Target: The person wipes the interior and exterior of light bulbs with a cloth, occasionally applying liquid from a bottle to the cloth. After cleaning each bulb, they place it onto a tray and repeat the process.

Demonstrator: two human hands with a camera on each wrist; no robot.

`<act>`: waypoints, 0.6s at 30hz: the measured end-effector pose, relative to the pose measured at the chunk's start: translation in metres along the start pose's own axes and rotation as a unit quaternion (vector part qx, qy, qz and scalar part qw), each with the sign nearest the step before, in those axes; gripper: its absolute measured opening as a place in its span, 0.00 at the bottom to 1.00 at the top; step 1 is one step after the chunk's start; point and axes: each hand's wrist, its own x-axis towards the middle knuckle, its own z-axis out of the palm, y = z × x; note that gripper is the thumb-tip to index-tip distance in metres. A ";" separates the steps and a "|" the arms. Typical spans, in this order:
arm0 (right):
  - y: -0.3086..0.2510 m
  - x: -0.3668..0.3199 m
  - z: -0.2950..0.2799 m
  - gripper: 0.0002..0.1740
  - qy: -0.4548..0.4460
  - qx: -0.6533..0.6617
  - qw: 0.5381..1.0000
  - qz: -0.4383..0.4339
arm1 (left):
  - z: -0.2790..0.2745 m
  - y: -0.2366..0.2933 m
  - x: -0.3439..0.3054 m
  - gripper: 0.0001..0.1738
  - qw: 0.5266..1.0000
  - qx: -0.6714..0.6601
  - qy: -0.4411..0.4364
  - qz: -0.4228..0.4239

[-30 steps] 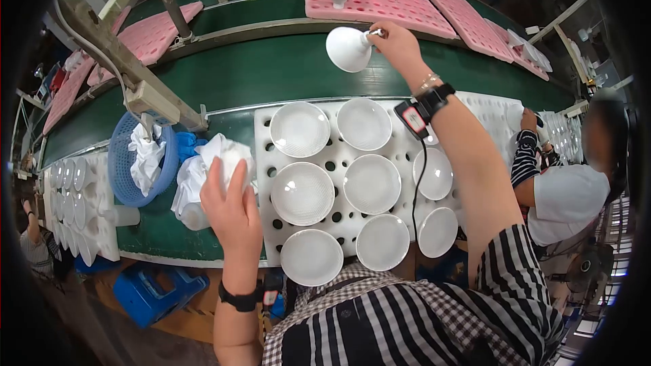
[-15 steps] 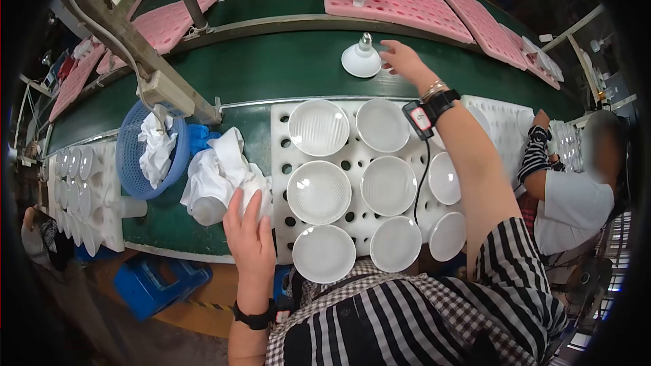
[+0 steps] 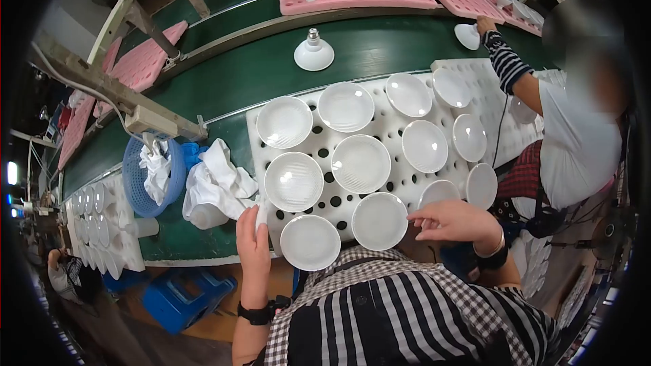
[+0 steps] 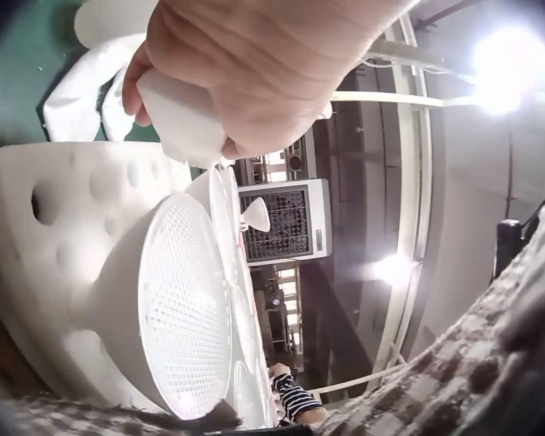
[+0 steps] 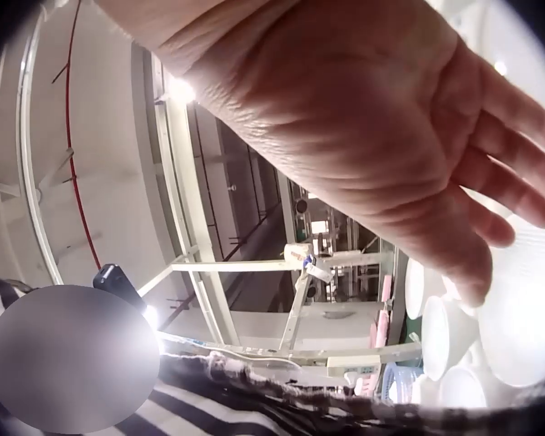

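In the head view, the left hand (image 3: 253,247) is at the end of a white cloth (image 3: 213,179), just beside the corner of a white tray (image 3: 403,179) full of holes. The right hand (image 3: 451,221) is open, with its fingers pointing at the edge of a near white lamp (image 3: 380,221). I can't tell if they touch it. That lamp sits in the tray with lots of other lamps, all with their big round faces up. One lone lamp (image 3: 314,55) stands on the green worktop (image 3: 393,47) with its shiny metal end up and its wide part down. In the left wrist view, the left hand is curled round a bunch of the cloth, and a big lamp leans close by, not touching the hand. In the right wrist view, the right hand is quite wide, with its fingers a bit apart and nothing gripped in it. White lamps are right behind the fingers.
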 end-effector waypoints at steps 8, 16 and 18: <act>0.063 -0.041 0.037 0.40 0.374 -0.183 0.907 0.070 | 0.009 0.012 -0.030 0.34 0.960 -0.206 -0.068 -0.175; 0.061 -0.009 0.056 0.64 0.335 -0.232 0.911 0.057 | 0.022 0.087 -0.038 0.45 0.978 0.185 -0.054 0.076; 0.061 -0.002 0.058 0.68 0.317 -0.290 0.901 0.053 | 0.026 0.087 -0.039 0.45 0.970 0.214 -0.062 0.098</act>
